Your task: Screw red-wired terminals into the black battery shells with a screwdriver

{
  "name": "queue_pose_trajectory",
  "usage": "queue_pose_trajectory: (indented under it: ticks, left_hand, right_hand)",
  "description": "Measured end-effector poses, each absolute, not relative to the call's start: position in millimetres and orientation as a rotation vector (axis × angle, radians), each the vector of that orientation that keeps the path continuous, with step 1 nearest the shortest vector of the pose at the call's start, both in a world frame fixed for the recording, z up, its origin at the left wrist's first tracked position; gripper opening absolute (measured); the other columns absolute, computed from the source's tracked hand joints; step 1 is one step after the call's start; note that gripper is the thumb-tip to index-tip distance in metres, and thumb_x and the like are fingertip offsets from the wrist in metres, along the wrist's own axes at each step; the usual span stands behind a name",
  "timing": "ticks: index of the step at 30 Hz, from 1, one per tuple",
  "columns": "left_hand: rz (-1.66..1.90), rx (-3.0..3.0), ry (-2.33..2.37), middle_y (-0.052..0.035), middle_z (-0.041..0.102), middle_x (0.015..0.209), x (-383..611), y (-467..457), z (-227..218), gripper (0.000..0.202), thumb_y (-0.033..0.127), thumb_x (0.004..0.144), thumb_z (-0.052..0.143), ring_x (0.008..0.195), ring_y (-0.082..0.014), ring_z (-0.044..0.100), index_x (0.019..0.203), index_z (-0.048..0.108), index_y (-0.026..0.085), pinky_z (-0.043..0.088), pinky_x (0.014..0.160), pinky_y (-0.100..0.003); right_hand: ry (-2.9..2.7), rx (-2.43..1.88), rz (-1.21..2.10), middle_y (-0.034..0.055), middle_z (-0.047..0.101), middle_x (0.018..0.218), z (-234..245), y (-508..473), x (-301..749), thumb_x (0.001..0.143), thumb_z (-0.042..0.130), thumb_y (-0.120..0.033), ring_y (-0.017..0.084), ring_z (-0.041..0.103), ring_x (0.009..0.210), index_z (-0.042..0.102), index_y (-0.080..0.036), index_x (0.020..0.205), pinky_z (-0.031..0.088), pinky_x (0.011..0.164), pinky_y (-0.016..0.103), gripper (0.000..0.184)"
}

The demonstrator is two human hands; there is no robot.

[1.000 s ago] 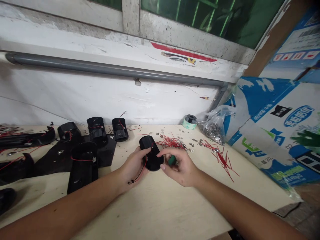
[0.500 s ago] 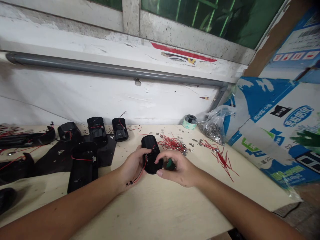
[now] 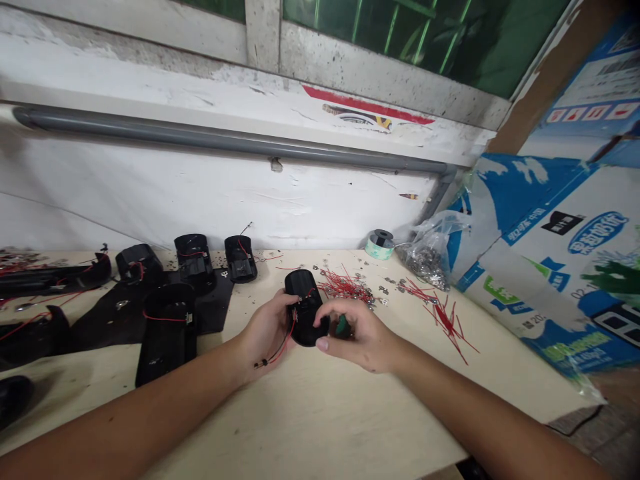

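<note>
Left hand holds a black case while the right hand works at its edge

The black case is in front of the person, near the middle of the table, its open side facing up and its long side tilted slightly. The left hand wraps it from the left, the thumb laid over the rim and the other fingers mostly hidden beneath; they are closed on the case. Thin leads, red and black, hang from that side beside the left palm, ending in a small dark tip.

The right hand is at the case's lower right, its index finger bent in over the edge and its thumb close to the rim. The gap between thumb and index finger is narrow. A green thing shows within the curl of this hand; whether the fingers grip it, I cannot tell.

Just beyond the right hand lies a pile of red wires mixed with small metal pieces, and a second bundle of red wires lies farther right. Behind them a roll stands near the wall, next to a clear bag of metal pieces. A printed carton leans along the right side.

To the left, more black cases with red wires stand on and around a dark sheet.
</note>
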State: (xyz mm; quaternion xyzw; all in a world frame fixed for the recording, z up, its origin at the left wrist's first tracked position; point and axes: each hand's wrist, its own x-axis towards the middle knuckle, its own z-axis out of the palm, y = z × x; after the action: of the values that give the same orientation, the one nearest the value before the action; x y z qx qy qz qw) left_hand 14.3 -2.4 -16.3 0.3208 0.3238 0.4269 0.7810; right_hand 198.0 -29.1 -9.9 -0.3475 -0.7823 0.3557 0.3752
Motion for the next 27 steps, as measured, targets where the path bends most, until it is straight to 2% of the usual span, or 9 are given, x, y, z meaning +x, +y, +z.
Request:
queue_pose_trajectory:
  ticks: [11, 18, 23, 25, 27]
  left_hand:
    - [0.972, 0.744, 0.680, -0.0050, 0.071, 0.085, 15.9, -4.9, -18.9, 0.020, 0.020, 0.079, 0.064, 0.082, -0.0229, 0.067, 0.099, 0.061, 0.017, 0.050, 0.078, -0.035]
    - [0.968, 0.731, 0.690, -0.0073, 0.072, 0.095, 16.1, -5.7, -16.0, 0.034, 0.018, 0.081, 0.065, 0.086, -0.0232, 0.069, 0.114, 0.058, 0.017, 0.052, 0.077, -0.034]
    - [0.965, 0.738, 0.682, -0.0088, 0.071, 0.102, 14.3, -3.9, -19.3, 0.039, 0.018, 0.082, 0.063, 0.091, -0.0247, 0.068, 0.121, 0.057, 0.016, 0.052, 0.079, -0.036]
    - [0.969, 0.763, 0.663, -0.0081, 0.071, 0.103, 13.9, -4.0, -18.6, 0.044, 0.017, 0.081, 0.064, 0.092, -0.0244, 0.068, 0.124, 0.056, 0.017, 0.052, 0.080, -0.035]
    - [0.949, 0.787, 0.622, -0.0076, 0.071, 0.104, 13.1, -5.3, -16.2, 0.046, 0.018, 0.081, 0.065, 0.093, -0.0243, 0.067, 0.125, 0.056, 0.017, 0.051, 0.080, -0.035]
  right_hand:
    - [-2.003, -0.876, 0.891, -0.0024, 0.056, 0.071, -8.2, -29.1, 197.6, 0.081, 0.073, -0.025, 0.011, 0.049, 0.061, 0.066, -0.018, 0.092, 0.038, 0.055, 0.022, 0.015]
    - [-1.996, -0.889, 0.895, -0.0018, 0.057, 0.073, -9.2, -28.4, 197.8, 0.080, 0.075, -0.025, 0.012, 0.050, 0.064, 0.067, -0.018, 0.091, 0.039, 0.057, 0.022, 0.016]
    - [-1.952, -0.984, 1.262, -0.0065, 0.050, 0.059, -6.9, -29.3, 199.2, 0.087, 0.072, -0.038, 0.009, 0.044, 0.048, 0.064, -0.019, 0.106, 0.034, 0.046, 0.020, 0.028]
    - [-1.960, -0.991, 1.356, -0.0070, 0.049, 0.059, -2.5, -30.7, 200.3, 0.088, 0.071, -0.041, 0.008, 0.042, 0.046, 0.064, -0.020, 0.104, 0.031, 0.044, 0.020, 0.028]
    - [-1.993, -0.961, 1.374, -0.0056, 0.054, 0.062, 4.2, -33.1, 200.9, 0.088, 0.072, -0.041, 0.008, 0.047, 0.049, 0.064, -0.019, 0.096, 0.034, 0.047, 0.020, 0.025]
